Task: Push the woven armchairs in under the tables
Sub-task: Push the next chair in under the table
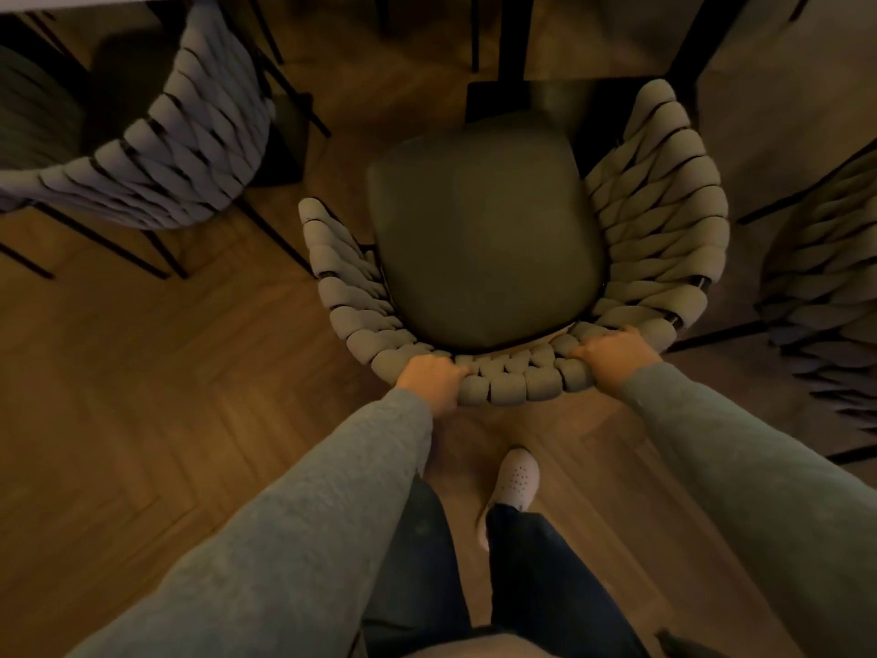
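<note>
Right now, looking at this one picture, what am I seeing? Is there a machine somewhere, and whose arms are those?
There is no machine here. A person wears a camera on the head, so this single picture looks down along their own grey-sleeved arms. The left hand and the right hand each grip the woven back rim of the middle armchair. Its dark seat cushion faces a black table leg. A left armchair and a right armchair stand beside it on the wooden floor. The person's pale shoe shows below.
</note>
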